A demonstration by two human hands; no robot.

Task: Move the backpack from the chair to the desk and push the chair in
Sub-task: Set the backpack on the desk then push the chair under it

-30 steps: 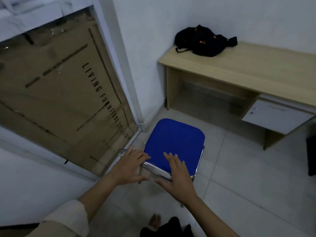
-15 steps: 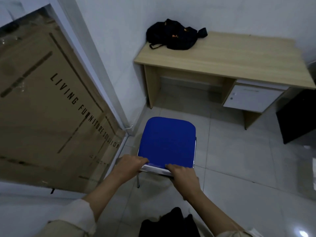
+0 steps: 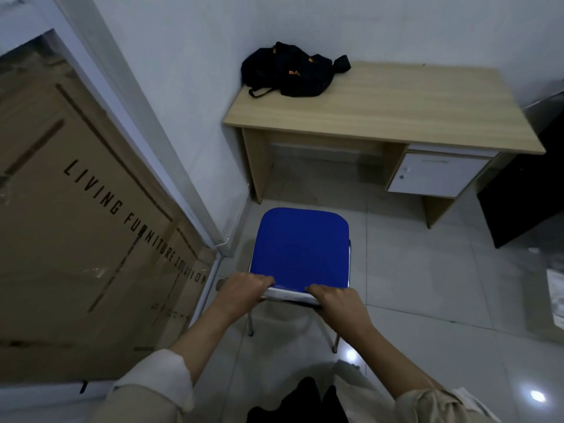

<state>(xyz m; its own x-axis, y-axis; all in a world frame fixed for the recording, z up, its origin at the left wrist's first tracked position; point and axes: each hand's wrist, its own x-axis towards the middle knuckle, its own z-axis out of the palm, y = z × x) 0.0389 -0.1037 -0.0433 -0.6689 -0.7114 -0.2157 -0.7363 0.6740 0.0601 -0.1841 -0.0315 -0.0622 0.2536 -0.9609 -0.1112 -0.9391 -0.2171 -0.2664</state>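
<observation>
- Both hands are on the near edge of the chair. The left hand is clenched over the near left corner of the blue seat, and the right hand is curled around the near right part of the same edge, fingers hooked over the top.
- The chair sits on the tiled floor in front of the worktop, with its far edge just short of the leg opening. It isn't tucked under.
- The backpack is already up on the worktop, in the back left corner against the wall. It's black with little orange bits, and one strap hangs near the left edge.
- Room to move: the gap under the worktop runs between the left side panel and the white drawer unit on the right, and it looks wider than the seat. The floor between chair and worktop is bare tile.
- It's tight on the left, where the white wall corner and a cable at its foot are just beside the seat.
- On the right, a dark panel leans near the drawer side, well apart from the chair.
- Writing: the big cardboard box on the left reads "LIVING FURNITURE SOLUTION" in black caps. The smaller print lower down is too blurry to read.
</observation>
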